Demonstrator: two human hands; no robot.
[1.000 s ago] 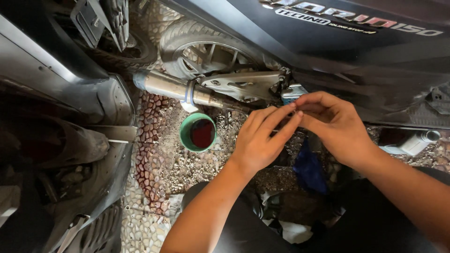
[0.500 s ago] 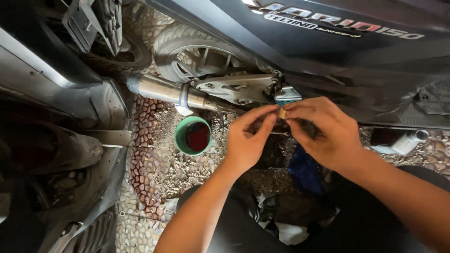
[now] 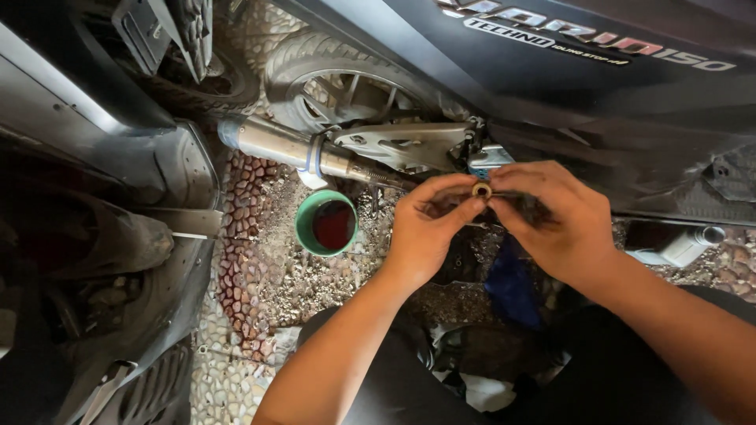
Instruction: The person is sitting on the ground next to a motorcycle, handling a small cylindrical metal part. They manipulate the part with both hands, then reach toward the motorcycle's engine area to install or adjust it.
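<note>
Both hands have drawn closer together since the earlier frame, and the fingers point(image 3: 465, 206) now pinch a small brass-coloured ring point(image 3: 481, 190) between the left hand point(image 3: 429, 228) and the right hand point(image 3: 555, 216). It looks light, rigid and probably oily; grip is best on its outer rim. Beyond them sit the exhaust pipe point(image 3: 283, 145) and a green cup point(image 3: 327, 224) on the pebbled floor point(image 3: 260, 275).

Soft daylight, fairly bright on pebble floor point(image 3: 260, 275) and hands; deep shadow at left and under scooter body point(image 3: 551, 71). Slight edge distortion, mild blur.
</note>
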